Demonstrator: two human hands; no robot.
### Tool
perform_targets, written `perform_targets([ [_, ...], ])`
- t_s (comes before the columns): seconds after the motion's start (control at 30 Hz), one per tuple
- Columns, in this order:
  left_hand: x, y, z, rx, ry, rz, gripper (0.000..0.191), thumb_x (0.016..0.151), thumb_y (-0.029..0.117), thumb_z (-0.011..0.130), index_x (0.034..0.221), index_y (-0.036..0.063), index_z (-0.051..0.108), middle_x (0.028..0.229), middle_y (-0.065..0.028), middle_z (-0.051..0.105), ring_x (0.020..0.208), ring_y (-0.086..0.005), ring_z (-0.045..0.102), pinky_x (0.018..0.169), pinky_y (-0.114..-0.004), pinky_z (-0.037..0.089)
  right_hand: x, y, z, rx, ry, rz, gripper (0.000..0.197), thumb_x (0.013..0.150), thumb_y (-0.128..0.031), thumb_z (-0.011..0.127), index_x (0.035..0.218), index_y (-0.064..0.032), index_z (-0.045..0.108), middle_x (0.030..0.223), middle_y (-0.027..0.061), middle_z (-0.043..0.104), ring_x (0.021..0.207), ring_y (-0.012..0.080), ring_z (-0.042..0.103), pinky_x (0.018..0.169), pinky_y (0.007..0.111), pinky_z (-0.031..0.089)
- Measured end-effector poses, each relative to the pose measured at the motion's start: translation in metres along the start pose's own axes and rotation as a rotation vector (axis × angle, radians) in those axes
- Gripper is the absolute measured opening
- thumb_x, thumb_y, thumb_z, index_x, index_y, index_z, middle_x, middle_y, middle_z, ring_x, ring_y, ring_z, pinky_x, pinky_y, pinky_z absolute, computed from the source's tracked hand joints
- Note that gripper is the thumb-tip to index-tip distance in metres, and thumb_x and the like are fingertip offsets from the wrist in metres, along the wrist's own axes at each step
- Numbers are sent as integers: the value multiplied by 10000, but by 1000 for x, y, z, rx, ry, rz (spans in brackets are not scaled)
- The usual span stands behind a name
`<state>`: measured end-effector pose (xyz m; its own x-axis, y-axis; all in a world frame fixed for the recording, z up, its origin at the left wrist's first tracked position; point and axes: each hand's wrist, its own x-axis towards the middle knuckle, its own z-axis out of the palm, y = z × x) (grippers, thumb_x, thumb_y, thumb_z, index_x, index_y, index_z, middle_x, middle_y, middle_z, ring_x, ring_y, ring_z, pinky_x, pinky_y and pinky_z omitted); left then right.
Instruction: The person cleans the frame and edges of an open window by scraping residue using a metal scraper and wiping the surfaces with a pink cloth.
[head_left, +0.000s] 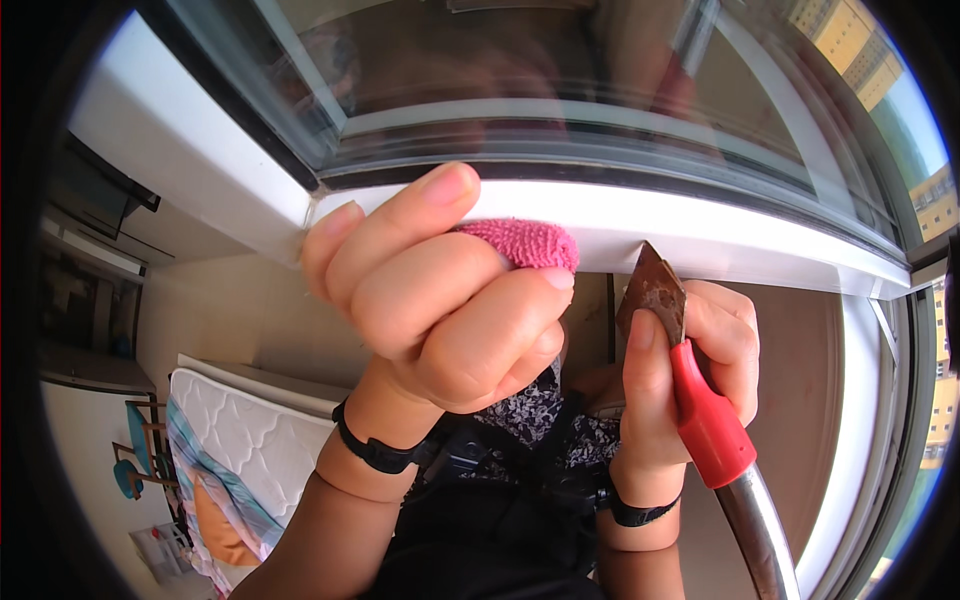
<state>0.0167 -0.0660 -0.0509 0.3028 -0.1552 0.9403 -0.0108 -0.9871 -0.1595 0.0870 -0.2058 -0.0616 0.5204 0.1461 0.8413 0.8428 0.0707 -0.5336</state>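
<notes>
My left hand (435, 307) is closed around a folded pink terry cloth (525, 244), whose nubby end sticks out past the index finger. The fist hovers in front of the white window sill (675, 225). My right hand (690, 375) grips a scraper-like tool near its head, thumb along one face and fingers behind. Brown stains that look like rust mark its pointed metal blade (654, 292). Below the blade come a red plastic collar (712, 420) and a curved metal tube (761, 525) that runs out at the lower edge. The blade's tip is at the sill's front edge; contact is unclear.
Beyond the sill stands a framed glass window (517, 67) with a dark seal along its base. A white window post (172, 127) rises on the left. Behind me, lower left, are a mattress (247, 420) and a chair (139, 450). Another window frame (847, 465) borders the right.
</notes>
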Motion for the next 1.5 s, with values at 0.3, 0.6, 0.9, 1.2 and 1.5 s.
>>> perform_targets([
  [0.3, -1, 0, 0, 6, 11, 0, 164, 788, 170, 589, 918, 137, 496, 941, -46, 439, 1012, -265, 527, 830, -389, 352, -1, -2, 1, -5, -26, -22, 319, 590, 102, 697, 879, -17, 632, 740, 81, 585, 628, 171, 552, 539, 259, 450],
  [0.6, -1, 0, -2, 5, 2, -5, 163, 790, 168, 587, 921, 137, 494, 946, -46, 437, 1018, -263, 521, 835, -385, 350, 0, -3, 4, -14, -26, -22, 322, 591, 100, 695, 884, -20, 635, 734, 75, 588, 624, 166, 548, 528, 251, 437],
  [0.9, -1, 1, -3, 14, -13, -10, 176, 783, 159, 590, 929, 136, 494, 954, -48, 437, 1022, -261, 514, 831, -384, 355, -3, -4, 7, -5, -37, -43, 322, 591, 95, 700, 884, -22, 636, 730, 77, 588, 619, 173, 548, 526, 255, 437],
  [1.2, -2, 0, -2, 3, 2, -5, 185, 780, 165, 593, 931, 135, 490, 954, -47, 436, 1021, -266, 519, 835, -404, 353, -2, -6, 7, -33, -54, -38, 297, 628, 99, 699, 889, -22, 625, 743, 72, 588, 612, 165, 538, 517, 257, 431],
  [1.5, -2, 2, -1, 31, 9, -13, 183, 785, 172, 585, 935, 136, 485, 957, -46, 435, 1024, -264, 519, 833, -399, 349, -4, -5, 3, -39, 18, -3, 311, 618, 99, 703, 893, -22, 625, 723, 72, 573, 586, 167, 525, 497, 250, 411],
])
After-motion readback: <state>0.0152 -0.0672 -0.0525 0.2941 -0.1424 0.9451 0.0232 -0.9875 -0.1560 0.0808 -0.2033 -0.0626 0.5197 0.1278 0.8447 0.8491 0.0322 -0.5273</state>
